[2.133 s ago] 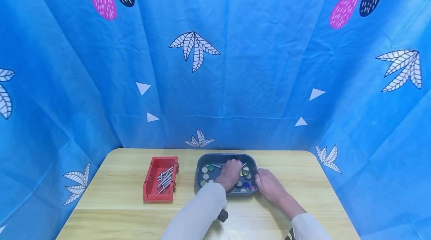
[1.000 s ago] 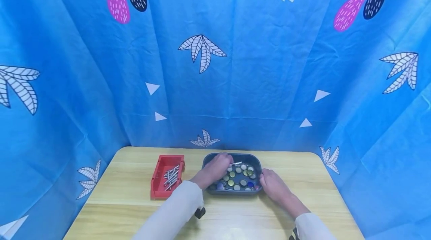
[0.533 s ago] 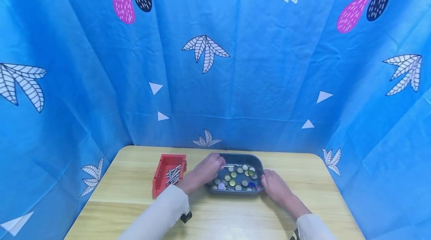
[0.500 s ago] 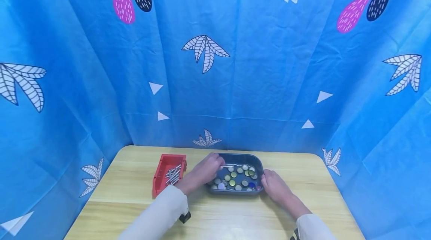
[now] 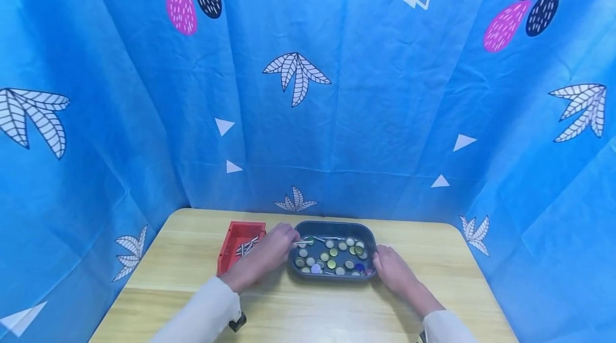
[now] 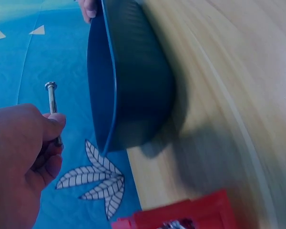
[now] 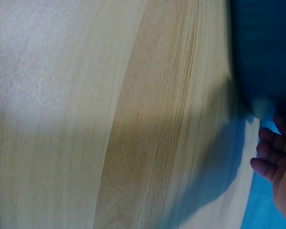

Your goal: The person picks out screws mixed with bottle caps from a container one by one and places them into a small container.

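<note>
My left hand point(image 5: 275, 246) is at the left end of a dark blue-grey tray point(image 5: 332, 278), pinching a silver bolt point(image 6: 52, 99) between thumb and fingers. The bolt's round head points away from the fingertips in the left wrist view. Inside the tray lie many bottle caps point(image 5: 333, 252), mostly pale and gold, with a blue one point(image 5: 359, 267) at the right. A few more bolts point(image 5: 332, 238) lie among them near the back wall. My right hand point(image 5: 393, 269) grips the tray's right rim.
Left of the tray stands a red bin point(image 5: 246, 223) holding several bolts point(image 5: 244, 247), partly hidden behind my left forearm. Both containers stand on a light wooden table point(image 5: 313, 311). A blue patterned cloth point(image 5: 375, 118) hangs behind and at the sides.
My left hand has moved left from inside the tray to its left end, carrying the bolt toward the red bin. My right hand stays on the tray's rim. The view has shifted slightly.
</note>
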Motion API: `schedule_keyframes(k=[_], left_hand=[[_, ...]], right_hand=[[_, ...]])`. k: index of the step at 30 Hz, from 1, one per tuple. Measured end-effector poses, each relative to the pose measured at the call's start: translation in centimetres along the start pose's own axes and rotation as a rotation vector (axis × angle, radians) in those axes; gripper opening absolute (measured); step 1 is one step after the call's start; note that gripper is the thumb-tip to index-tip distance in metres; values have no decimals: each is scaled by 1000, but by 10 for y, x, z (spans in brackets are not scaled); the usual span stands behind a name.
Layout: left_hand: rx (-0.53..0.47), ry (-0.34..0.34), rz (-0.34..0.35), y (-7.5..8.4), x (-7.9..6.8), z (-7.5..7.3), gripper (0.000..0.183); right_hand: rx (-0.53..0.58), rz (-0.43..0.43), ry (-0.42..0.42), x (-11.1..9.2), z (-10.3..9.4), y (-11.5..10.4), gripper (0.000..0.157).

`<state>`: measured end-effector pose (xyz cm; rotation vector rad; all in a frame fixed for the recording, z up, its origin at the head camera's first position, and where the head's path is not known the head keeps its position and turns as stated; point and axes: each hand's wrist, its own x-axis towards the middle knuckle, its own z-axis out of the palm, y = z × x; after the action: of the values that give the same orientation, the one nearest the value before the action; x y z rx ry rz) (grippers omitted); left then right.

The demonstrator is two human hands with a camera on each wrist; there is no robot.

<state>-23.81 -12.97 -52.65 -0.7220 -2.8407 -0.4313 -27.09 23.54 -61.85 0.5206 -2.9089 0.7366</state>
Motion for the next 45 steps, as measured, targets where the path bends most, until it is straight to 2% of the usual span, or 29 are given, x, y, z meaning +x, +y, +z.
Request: schedule_keyframes(k=[7,14,17,29,38,45], left_hand=[[-67,13,-158,-16,-15,-8,17],[-122,55,-284,-25,-24,-15,14],[-113,66,-323,-29,-28,-15,15],[-5,169,-332,-52,-43,-7,6],[36,185,-395,-64,-49,4,4],[63,211,-433,-68,-53,15,11]], right_hand=[[6,-9,14,0,1,2,20],[3,-19,26,0,1,2,20],[-5,-11,20,0,2,2,20],[3,3,25,-1,4,2,20],[-13,-24,36,-2,0,-2,20],[-24,-32,43,-3,0,-3,22]])
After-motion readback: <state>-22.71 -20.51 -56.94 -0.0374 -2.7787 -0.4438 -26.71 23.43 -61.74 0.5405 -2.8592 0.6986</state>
